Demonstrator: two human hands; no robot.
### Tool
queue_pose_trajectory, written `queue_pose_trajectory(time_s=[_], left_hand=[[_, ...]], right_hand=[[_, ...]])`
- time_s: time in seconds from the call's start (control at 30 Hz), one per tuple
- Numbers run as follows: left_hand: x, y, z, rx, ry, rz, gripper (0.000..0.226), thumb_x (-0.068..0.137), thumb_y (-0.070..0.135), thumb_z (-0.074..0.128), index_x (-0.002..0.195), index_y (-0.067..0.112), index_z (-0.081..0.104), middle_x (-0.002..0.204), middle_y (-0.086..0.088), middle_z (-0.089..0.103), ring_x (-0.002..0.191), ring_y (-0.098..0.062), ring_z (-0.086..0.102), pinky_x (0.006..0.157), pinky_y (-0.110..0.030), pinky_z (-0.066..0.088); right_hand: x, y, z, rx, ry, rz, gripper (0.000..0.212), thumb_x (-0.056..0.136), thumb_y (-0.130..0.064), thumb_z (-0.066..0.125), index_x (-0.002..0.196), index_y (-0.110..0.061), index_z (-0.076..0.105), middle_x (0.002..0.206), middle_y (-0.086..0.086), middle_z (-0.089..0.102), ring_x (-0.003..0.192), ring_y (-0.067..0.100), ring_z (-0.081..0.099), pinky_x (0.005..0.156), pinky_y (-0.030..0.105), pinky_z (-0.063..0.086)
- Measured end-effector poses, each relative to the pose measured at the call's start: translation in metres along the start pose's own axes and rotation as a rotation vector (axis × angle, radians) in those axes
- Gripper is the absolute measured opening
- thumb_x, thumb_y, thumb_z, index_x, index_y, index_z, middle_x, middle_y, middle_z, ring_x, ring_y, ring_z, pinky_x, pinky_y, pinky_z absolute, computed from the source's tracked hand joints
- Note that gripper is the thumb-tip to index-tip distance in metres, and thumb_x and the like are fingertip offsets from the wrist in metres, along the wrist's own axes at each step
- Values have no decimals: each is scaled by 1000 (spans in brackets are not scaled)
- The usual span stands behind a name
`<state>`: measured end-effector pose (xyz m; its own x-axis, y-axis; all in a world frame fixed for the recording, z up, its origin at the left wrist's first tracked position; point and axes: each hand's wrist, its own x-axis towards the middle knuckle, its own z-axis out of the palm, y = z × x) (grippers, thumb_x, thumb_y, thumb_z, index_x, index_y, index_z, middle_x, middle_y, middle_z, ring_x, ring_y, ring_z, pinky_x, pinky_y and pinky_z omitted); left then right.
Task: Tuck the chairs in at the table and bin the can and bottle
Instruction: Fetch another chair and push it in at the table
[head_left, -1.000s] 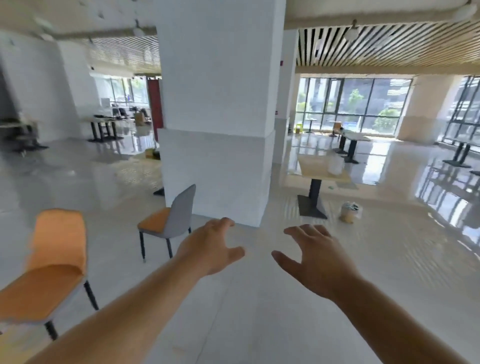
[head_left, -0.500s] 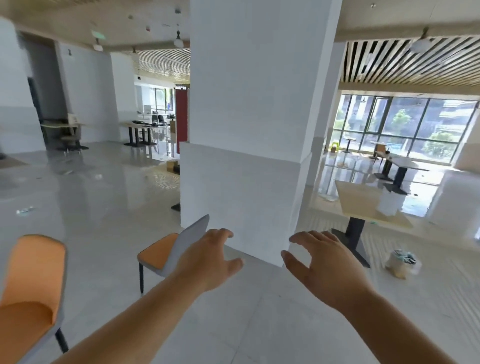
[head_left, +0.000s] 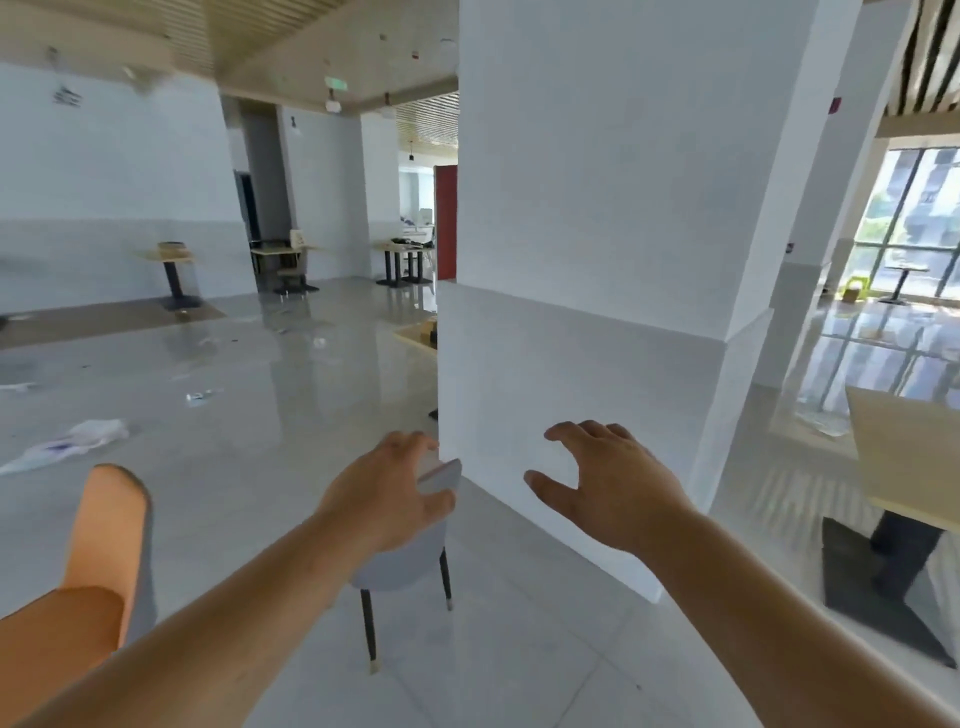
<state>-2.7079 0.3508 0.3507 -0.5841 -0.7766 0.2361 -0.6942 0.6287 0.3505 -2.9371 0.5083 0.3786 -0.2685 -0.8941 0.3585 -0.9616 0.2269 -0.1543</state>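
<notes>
A: Where's the grey chair?
B: Behind the left hand, backrest top at its 3 o'clock; contact unclear. Legs upright.
A: Hands?
B: Both spread wide, holding nothing; right hand apart. Orange chair at 9 o'clock, table at 3. No readable writing.

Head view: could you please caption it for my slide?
Both open hands, left hand and right hand, reach toward the grey-backed chair beside the white pillar.
</notes>
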Motion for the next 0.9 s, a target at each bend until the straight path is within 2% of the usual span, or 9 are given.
queue_pose_trajectory(time_s=[0.07,0.17,0.27,0.47,0.53,0.63,0.77,0.9], left_hand=[[33,-1,8,-2,30,-54,75,85,71,60,147,36,38,154,9,39,120,-20,56,84,-37,45],[75,-15,34,7,21,-124,73,83,71,61,144,36,40,150,9,42,113,-19,58,81,-36,46],[121,-42,74,3,-2,-186,74,82,71,61,143,34,42,148,8,44,116,-19,58,82,-36,46],[233,-120,183,-75,-75,-332,70,82,70,58,141,35,45,141,8,50,111,-18,58,77,-34,48],[265,-143,224,-133,-146,-423,75,83,69,59,147,34,41,147,8,46,119,-18,56,81,-34,50],[308,-175,275,-163,-248,-514,80,86,63,65,153,29,37,155,5,41,135,-19,47,97,-36,49],[358,-217,313,-128,-290,-606,80,87,62,65,153,27,37,156,1,41,133,-23,49,100,-39,49],[392,-252,344,-96,-290,-680,81,84,65,64,151,29,37,154,4,40,128,-22,51,97,-41,50]], right_hand=[[43,18,17,30,-10,-46,72,87,-85,34,142,-39,43,130,-12,60,127,17,49,86,37,47],[94,32,58,71,-76,-131,68,89,-79,41,143,-38,44,132,-11,59,127,16,47,86,35,46],[144,45,108,97,-147,-181,68,90,-78,43,143,-36,44,132,-12,59,126,14,47,84,33,46],[257,84,225,59,-299,-210,75,85,-83,35,143,-37,44,132,-14,58,125,11,47,90,34,52],[296,98,260,46,-388,-206,78,83,-84,32,144,-37,44,135,-15,56,125,10,46,92,33,51],[356,116,309,15,-476,-232,74,87,-81,37,145,-35,43,137,-12,56,125,12,46,94,32,49],[422,131,375,82,-520,-266,68,92,-75,45,145,-34,45,138,-12,55,127,13,46,92,31,47],[456,145,444,188,-633,-320,66,91,-74,48,144,-35,46,139,-14,54,130,11,45,97,31,48]])
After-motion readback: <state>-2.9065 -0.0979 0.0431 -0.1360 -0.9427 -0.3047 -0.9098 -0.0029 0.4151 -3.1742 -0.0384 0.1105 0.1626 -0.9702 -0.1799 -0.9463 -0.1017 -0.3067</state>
